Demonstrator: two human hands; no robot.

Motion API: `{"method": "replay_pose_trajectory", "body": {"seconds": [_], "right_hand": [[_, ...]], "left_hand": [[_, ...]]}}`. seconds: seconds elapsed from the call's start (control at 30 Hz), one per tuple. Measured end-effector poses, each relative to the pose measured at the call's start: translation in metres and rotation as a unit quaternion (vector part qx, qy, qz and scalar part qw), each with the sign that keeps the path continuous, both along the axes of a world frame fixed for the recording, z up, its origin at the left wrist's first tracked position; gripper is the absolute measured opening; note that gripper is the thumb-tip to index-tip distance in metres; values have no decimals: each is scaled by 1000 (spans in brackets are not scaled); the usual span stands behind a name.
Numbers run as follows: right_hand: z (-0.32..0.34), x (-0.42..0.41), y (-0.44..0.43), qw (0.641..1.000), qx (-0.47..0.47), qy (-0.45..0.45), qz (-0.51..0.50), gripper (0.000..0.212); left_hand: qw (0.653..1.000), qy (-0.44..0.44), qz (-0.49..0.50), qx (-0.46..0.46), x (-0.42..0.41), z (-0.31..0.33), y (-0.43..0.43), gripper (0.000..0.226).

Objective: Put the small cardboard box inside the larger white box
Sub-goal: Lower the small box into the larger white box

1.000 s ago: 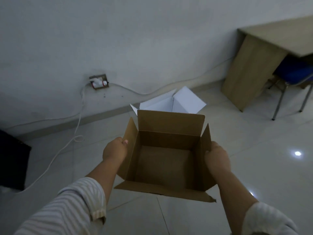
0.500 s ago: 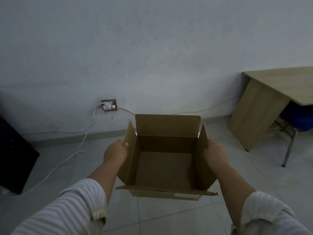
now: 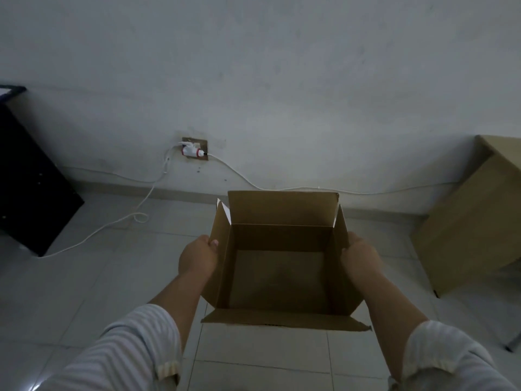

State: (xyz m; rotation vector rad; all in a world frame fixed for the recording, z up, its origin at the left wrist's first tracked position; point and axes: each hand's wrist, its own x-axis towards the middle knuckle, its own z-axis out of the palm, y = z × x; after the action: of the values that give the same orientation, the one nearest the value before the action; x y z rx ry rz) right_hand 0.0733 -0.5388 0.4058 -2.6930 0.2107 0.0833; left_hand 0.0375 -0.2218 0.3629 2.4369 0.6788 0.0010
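The small brown cardboard box (image 3: pixel 282 275) hangs in the air in front of me, flaps up and nothing inside. My left hand (image 3: pixel 198 258) grips its left wall and my right hand (image 3: pixel 359 256) grips its right wall. Of the larger white box only thin white slivers (image 3: pixel 224 210) show past the brown box's far corners; the rest is hidden behind it.
A white wall with a socket and plug (image 3: pixel 193 150) faces me, and white cables (image 3: pixel 118 221) trail across the tiled floor. A dark cabinet (image 3: pixel 31 193) stands at left. A wooden desk panel (image 3: pixel 473 221) stands at right.
The view has tilted up toward the wall and turned left. The brown box now covers the white box, which was plainly visible behind it a second ago. Both hands keep their grip.
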Motion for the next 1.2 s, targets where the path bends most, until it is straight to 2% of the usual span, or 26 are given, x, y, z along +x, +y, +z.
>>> {"method": "replay_pose_trajectory", "body": {"seconds": [0.23,0.43,0.63,0.87,1.2], "right_hand": [[-52,108,-14,1000,-7,14,25,19],[-109,180,-21,999,23,15,34,18],[-170,242,-25,998,20,-15,59,20],[-218,280,-22,997,25,-35,64,23],[-235,304,-6,995,53,-62,63,23]], "left_hand": [[1000,-2,29,10,84,-48,-21,31],[998,-11,40,38,149,-98,-39,30],[996,-29,65,57,202,-160,-50,29],[993,-63,70,74,227,-215,-58,29],[990,-64,77,95,248,-236,-47,30]]}}
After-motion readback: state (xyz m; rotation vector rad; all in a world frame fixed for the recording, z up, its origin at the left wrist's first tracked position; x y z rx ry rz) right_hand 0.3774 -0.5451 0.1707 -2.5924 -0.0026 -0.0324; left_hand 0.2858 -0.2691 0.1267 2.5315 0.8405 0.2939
